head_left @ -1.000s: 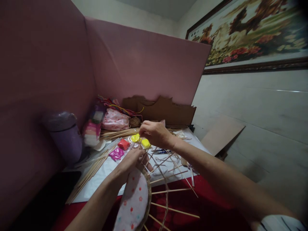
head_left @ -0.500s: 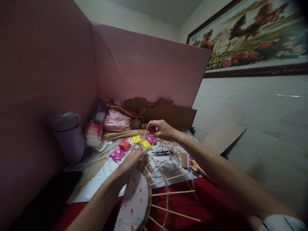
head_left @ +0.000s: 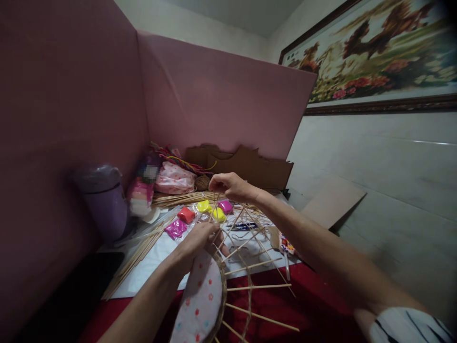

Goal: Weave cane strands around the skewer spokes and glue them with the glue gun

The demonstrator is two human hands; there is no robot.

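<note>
A round piece covered in white floral cloth (head_left: pixel 200 297) has a twine-wrapped rim, with thin wooden sticks (head_left: pixel 260 287) fanning out from it. Twine (head_left: pixel 250 297) runs from stick to stick some way out from the rim. My left hand (head_left: pixel 207 238) grips the far edge of this basket frame, fingers around the rim and stick bases. Above and beyond it, my right hand (head_left: pixel 228 186) is pinched near the tips of the far sticks, with what looks like a strand of twine hanging from its fingers.
Clay packets (head_left: pixel 186 215) in red, yellow and magenta lie on the white sheet (head_left: pixel 143 274). Nearby are a blue pen-like tool (head_left: pixel 244 226), loose twine and bundles of sticks (head_left: pixel 134 264). A purple bin (head_left: pixel 107 207) stands left; torn cardboard (head_left: pixel 250 166) leans at the back.
My right hand has shifted slightly left and up, still pinched. My left hand and the basket frame stay nearly in place.
</note>
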